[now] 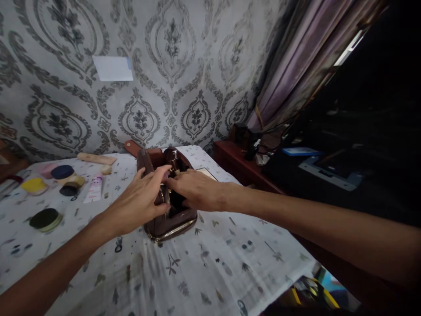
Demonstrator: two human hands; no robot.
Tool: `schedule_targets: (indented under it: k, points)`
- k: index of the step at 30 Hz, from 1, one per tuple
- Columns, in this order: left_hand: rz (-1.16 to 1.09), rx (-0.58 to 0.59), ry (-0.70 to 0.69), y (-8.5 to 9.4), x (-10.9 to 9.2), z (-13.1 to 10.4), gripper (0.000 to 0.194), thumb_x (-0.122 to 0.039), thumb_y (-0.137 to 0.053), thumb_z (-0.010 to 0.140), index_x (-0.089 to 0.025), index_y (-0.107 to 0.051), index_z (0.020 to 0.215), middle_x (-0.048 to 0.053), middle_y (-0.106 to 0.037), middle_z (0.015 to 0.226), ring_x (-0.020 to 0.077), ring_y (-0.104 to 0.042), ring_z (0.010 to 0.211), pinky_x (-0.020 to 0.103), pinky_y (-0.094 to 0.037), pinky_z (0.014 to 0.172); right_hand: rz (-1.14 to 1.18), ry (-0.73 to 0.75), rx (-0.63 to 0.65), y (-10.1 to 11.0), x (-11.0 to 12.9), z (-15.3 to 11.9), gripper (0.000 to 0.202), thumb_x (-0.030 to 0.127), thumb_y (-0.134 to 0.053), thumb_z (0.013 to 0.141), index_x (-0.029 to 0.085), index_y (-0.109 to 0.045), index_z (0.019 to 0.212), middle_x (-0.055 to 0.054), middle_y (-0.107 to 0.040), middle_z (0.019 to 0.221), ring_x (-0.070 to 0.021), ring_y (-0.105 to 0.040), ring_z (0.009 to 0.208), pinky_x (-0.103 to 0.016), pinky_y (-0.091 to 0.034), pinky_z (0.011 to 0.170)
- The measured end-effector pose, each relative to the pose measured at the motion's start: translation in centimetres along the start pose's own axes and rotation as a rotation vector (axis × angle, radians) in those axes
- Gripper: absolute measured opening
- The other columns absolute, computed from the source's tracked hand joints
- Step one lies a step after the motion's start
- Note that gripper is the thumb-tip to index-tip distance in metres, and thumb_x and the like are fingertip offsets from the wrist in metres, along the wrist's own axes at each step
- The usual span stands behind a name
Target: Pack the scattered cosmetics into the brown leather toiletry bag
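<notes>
A brown zippered bag stands unzipped on the white patterned cloth, its opening facing up. My left hand is at the bag's left edge, thumb and fingers apart around the rim and zipper. From the right, my right hand reaches into the opening. Its fingers are bent and partly hidden inside, and what they hold, if anything, cannot be made out. Near the back of the opening a small dark bottle with a shiny top shows. The bag's inside is dark.
Left of the bag lie a pink-white tube, several round jars including a dark-lidded one, and a wooden piece. A pale flat item is behind the right hand. Dark red furniture borders the right side.
</notes>
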State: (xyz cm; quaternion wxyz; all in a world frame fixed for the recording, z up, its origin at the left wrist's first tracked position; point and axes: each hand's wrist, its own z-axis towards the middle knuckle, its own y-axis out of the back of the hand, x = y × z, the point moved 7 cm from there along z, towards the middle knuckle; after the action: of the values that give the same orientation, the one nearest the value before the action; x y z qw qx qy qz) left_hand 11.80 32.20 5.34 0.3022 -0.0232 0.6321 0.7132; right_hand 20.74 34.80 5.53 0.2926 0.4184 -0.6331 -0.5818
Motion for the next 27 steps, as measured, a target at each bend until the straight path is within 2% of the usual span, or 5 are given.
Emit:
schedule_targets:
  k: [4, 9, 16, 22, 27]
  points:
    - [0.063, 0.036, -0.045, -0.2, -0.5, 0.3, 0.073, -0.021, -0.062, 0.077, -0.024, -0.029, 0.142, 0.010, -0.056, 0.139, 0.0301, -0.047, 0.132, 0.055, -0.023, 0.115, 0.034, 0.012, -0.072, 0.1, -0.6, -0.1, 0.036, 0.011, -0.067, 0.078, 0.010, -0.061, 0.114, -0.016, -0.068, 0.111, -0.0275, -0.062, 0.107, -0.037, -0.047, 0.088]
    - [0.119, 0.102, -0.130, -0.6, -1.1, 0.3, 0.073, -0.021, -0.061, 0.079, -0.023, -0.027, 0.143, 0.009, -0.065, 0.125, 0.0295, -0.055, 0.124, 0.054, -0.022, 0.116, 0.106, 0.032, -0.130, 0.0, -1.2, -0.2, 0.028, 0.011, -0.070, 0.077, 0.010, -0.065, 0.104, -0.014, -0.068, 0.108, -0.0241, -0.063, 0.103, -0.033, -0.047, 0.084]
    - [0.122, 0.119, -0.102, -0.3, -1.2, 0.8, 0.071, -0.021, -0.060, 0.081, -0.024, -0.026, 0.143, 0.009, -0.063, 0.128, 0.0285, -0.059, 0.118, 0.051, -0.029, 0.111, 0.030, 0.046, -0.105, -0.5, -0.8, 0.0, 0.021, 0.013, -0.067, 0.079, 0.006, -0.067, 0.099, -0.017, -0.069, 0.103, -0.0259, -0.063, 0.101, -0.035, -0.047, 0.085]
    - [0.191, 0.067, -0.122, -0.8, -1.3, 1.4, 0.078, -0.026, -0.066, 0.080, -0.023, -0.023, 0.145, 0.011, -0.060, 0.134, 0.0281, -0.052, 0.127, 0.051, -0.025, 0.114, -0.032, 0.045, -0.087, -0.4, -0.6, 0.2, 0.023, 0.016, -0.068, 0.079, 0.004, -0.068, 0.098, -0.018, -0.067, 0.106, -0.0298, -0.059, 0.108, -0.039, -0.045, 0.093]
    - [0.222, 0.087, -0.113, -1.3, -0.9, 1.7, 0.080, -0.028, -0.066, 0.082, -0.022, -0.021, 0.147, 0.011, -0.064, 0.128, 0.0277, -0.059, 0.119, 0.050, -0.024, 0.114, -0.053, 0.036, -0.065, -0.1, -0.4, -0.1, 0.016, 0.016, -0.068, 0.079, 0.005, -0.068, 0.090, -0.018, -0.066, 0.105, -0.0310, -0.056, 0.109, -0.041, -0.043, 0.094]
